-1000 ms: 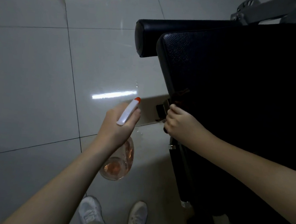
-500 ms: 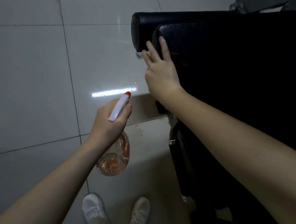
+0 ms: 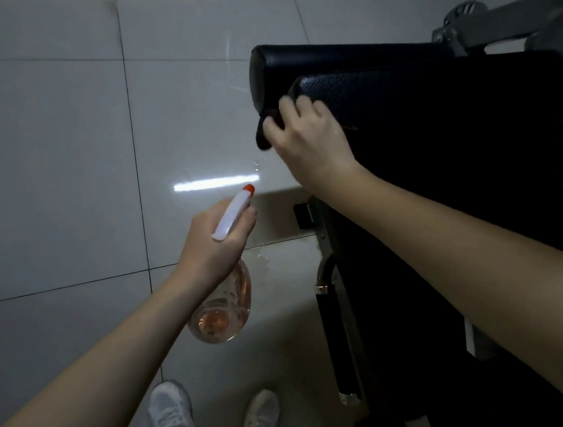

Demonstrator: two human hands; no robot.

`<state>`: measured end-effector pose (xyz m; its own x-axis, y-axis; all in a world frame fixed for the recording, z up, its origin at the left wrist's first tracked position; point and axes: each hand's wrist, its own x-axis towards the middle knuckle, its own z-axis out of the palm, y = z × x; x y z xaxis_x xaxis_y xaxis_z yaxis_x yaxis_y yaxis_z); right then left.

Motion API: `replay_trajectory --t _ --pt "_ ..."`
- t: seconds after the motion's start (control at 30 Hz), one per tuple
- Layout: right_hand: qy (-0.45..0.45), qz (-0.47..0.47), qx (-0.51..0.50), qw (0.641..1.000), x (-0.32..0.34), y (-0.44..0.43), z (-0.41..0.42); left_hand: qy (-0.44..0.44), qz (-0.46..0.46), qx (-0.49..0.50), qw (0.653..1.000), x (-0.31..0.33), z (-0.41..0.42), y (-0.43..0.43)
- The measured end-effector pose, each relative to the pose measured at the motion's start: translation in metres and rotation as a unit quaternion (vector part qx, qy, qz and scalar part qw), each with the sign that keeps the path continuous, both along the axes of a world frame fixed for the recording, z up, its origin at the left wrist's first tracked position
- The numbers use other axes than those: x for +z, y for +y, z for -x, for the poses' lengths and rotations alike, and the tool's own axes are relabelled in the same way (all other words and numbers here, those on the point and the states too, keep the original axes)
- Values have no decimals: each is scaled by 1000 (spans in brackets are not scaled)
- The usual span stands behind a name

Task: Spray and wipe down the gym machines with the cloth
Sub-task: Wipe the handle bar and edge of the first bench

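A black padded gym machine seat (image 3: 435,142) fills the right side, with a black roller pad (image 3: 322,62) along its far edge. My right hand (image 3: 309,140) presses a dark cloth (image 3: 264,132) against the pad's left corner; most of the cloth is hidden under the fingers. My left hand (image 3: 215,244) hangs lower, over the floor, gripping a clear spray bottle (image 3: 226,311) with pinkish liquid. Its white trigger head (image 3: 233,214) has an orange tip that points up toward the machine.
Glossy grey floor tiles (image 3: 56,140) spread to the left, with light streaks reflected and a few wet drops near the machine. The machine's dark metal frame (image 3: 340,339) runs down at right. My two white shoes (image 3: 212,416) stand at the bottom edge.
My right hand went from the pad's lower left edge up to its top corner, then came slightly back down with the cloth. My left hand with the bottle stayed nearly still.
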<state>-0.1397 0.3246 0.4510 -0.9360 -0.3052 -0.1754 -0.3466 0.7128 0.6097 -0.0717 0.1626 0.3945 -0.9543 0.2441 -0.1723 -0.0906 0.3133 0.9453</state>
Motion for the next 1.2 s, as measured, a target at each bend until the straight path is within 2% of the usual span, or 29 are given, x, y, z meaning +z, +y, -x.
replay_trajectory --t 0.07,0.17,0.33,0.43,0.73,0.8,0.97,1.13,1.2 --pt "48 -8 -23 999 -4 3 10 -1 4 6 1000 0 3 2" --pt "-13 -51 7 999 -6 9 -1 -7 9 8 1000 -3 5 3" --pt "-102 -187 33 977 -21 11 -30 -11 4 8 1000 -8 -2 1" --pt "-142 -213 53 965 -28 15 -50 -19 6 -1 1000 -10 -5 -1" --pt "-197 -129 130 963 -60 32 -73 -1 7 -13 1000 -19 -14 -12" --pt "-178 -128 127 967 -62 33 -79 0 9 -16 1000 -24 -17 -15" --pt "-167 -46 122 977 -63 31 -111 -5 17 -23 1000 -36 -28 -21" --pt "-297 45 23 954 -58 18 -141 -3 31 -41 999 -45 -43 -28" --pt "-328 113 -34 937 -56 5 -149 0 36 -45 998 -51 -47 -31"
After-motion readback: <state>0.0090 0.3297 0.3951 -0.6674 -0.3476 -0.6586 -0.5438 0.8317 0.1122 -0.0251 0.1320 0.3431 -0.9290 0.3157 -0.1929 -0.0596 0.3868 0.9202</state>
